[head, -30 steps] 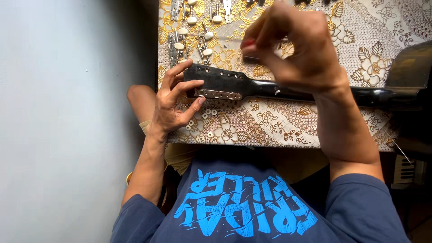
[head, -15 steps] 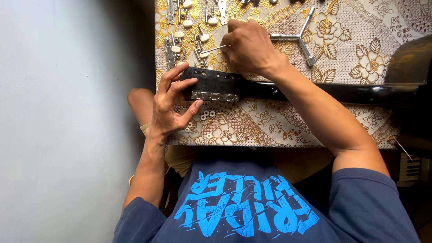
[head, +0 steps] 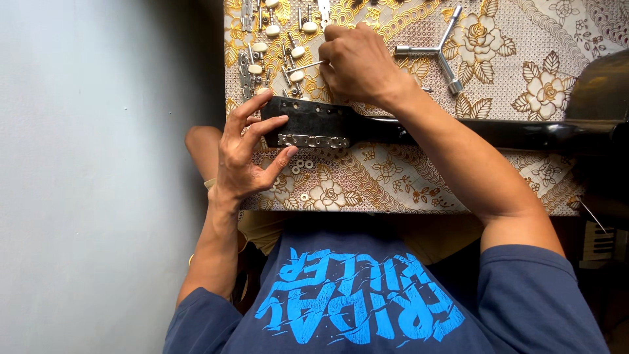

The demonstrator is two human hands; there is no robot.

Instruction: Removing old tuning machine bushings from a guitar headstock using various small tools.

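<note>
A black guitar headstock (head: 308,121) lies face down on a table covered with a gold floral cloth (head: 406,183). A metal tuner strip (head: 313,140) is fixed along its near edge. My left hand (head: 246,147) steadies the headstock's end, fingers spread on it. My right hand (head: 357,62) reaches past the headstock to the loose tuning pegs (head: 288,56) and pinches the shaft of one peg (head: 304,65). The black neck (head: 524,134) runs off to the right.
A Y-shaped metal wrench (head: 439,52) lies on the cloth behind my right forearm. Small washers (head: 304,165) sit by the near edge of the headstock. The guitar body (head: 599,98) is at the right edge. A pale grey wall fills the left.
My right hand came down from above the neck and moved left to the loose pegs, closing on one. My left hand stayed on the headstock.
</note>
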